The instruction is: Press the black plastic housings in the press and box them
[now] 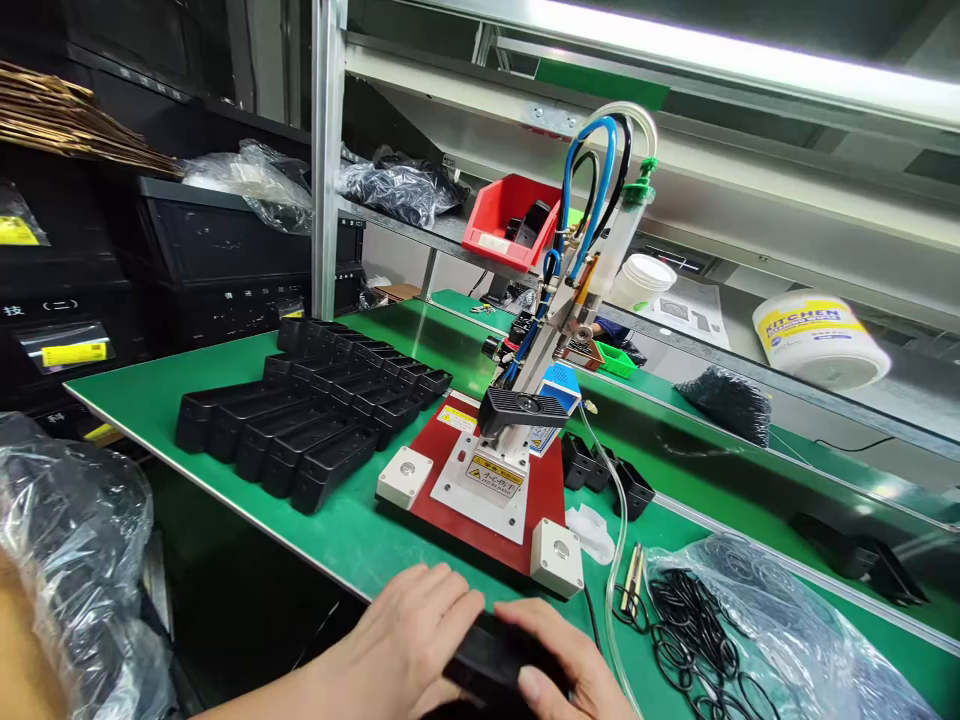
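Note:
Between my two hands, at the table's front edge, is a black plastic housing (491,655), partly covered by the fingers. My left hand (416,635) lies over its left end, fingers bent round it. From the other side my right hand (562,655) grips it, thumb on the near face. Just beyond stands a small pneumatic press (517,470) on a red base, with a white button box at each front corner. A black slotted part (523,408) sits at the press's working spot. To the right lies a pile of black rubber rings (694,625) on a clear plastic bag.
Rows of black housings (300,430) cover the left of the green table (352,545). Tweezers (634,575) and a clear hose (619,600) lie right of the press. Above runs a shelf with a red bin (499,215) and a white bucket (817,340). Bagged parts (67,560) stand at the left.

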Tool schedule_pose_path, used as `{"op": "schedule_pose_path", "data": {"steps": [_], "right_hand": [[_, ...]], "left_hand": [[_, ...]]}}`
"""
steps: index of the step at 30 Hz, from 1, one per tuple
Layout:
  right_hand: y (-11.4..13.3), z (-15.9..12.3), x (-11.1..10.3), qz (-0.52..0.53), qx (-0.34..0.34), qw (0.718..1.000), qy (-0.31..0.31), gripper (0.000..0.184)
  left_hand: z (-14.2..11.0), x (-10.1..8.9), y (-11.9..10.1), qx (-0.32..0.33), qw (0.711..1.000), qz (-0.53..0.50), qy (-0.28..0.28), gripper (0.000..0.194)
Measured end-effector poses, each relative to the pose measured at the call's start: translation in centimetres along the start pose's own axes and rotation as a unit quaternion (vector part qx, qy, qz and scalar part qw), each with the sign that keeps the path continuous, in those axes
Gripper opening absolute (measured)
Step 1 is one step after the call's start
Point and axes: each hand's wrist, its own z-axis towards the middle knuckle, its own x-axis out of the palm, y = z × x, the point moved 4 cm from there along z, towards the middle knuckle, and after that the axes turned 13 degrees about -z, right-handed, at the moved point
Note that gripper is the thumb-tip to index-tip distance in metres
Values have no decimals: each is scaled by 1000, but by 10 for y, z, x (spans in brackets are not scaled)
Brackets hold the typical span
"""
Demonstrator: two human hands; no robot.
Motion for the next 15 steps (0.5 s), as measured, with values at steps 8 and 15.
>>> {"op": "schedule_pose_path", "data": {"steps": [8,15], "right_hand": [[-5,18,-26,-53,-71,996,-28,33],[-12,86,-76,-44,-152,978,-134,24]], "left_hand": [[27,-23,-2,22,995,-59,-74,67],[91,-61,12,119,960,47,-248,72]]}}
